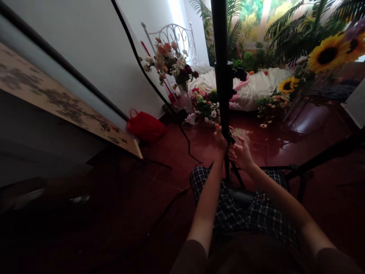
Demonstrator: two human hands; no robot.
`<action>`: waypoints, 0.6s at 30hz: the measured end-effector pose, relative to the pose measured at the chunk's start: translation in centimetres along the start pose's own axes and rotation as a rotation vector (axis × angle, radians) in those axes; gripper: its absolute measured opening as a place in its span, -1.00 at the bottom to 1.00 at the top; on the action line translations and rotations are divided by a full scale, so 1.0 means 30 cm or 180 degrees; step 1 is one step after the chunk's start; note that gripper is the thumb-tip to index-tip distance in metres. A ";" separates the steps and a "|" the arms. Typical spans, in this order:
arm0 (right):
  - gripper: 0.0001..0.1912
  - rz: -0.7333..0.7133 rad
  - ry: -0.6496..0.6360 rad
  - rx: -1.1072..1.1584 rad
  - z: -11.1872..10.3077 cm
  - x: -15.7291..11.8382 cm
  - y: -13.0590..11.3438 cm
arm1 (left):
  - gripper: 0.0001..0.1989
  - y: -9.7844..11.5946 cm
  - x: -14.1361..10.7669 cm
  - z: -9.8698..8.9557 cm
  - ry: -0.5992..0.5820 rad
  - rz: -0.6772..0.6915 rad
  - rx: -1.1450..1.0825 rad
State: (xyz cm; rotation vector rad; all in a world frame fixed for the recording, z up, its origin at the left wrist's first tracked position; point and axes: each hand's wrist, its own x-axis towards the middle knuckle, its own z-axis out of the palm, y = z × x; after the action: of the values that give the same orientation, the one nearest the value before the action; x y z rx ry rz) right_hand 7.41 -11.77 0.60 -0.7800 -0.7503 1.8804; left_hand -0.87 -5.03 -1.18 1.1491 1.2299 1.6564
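A black stand (221,87) rises upright in front of me, with clamp knobs along its pole and thin legs below. My left hand (220,139) is wrapped round the lower part of the pole from the left side. On the right side, my right hand (240,153) has its fingers bent at a small black knob (231,139) low on the pole; exactly what its fingertips hold is too small to make out. The foot of the stand is between my knees, in checked trousers (234,213).
A red bag (146,126) and a long painted panel (65,101) are at the left. Flower bouquets (171,61) stand before a bed with a white cover (256,89). Sunflowers (327,55) are at the right, above another black stand (327,156). A black cable (186,140) crosses the red floor.
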 end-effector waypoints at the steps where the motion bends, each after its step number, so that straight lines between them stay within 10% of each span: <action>1: -0.42 -0.0216 0.0140 -0.0269 -0.015 0.000 0.009 | -0.22 -0.001 0.011 0.005 -0.0040 0.0008 -0.0115; 7: -0.42 -0.1562 0.0809 -0.2081 -0.064 0.043 0.029 | -0.22 -0.029 0.041 0.013 -0.0219 0.0034 -0.0848; 18: -0.23 -0.1954 0.1022 -0.3323 -0.044 0.073 -0.020 | -0.22 -0.039 0.042 0.007 -0.0204 -0.0011 -0.0777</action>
State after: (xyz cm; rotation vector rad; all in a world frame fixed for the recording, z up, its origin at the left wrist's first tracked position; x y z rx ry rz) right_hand 7.95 -9.32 -0.19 -1.2466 -1.5628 0.7036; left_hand -0.98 -3.51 -2.01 1.0393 0.9588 1.7004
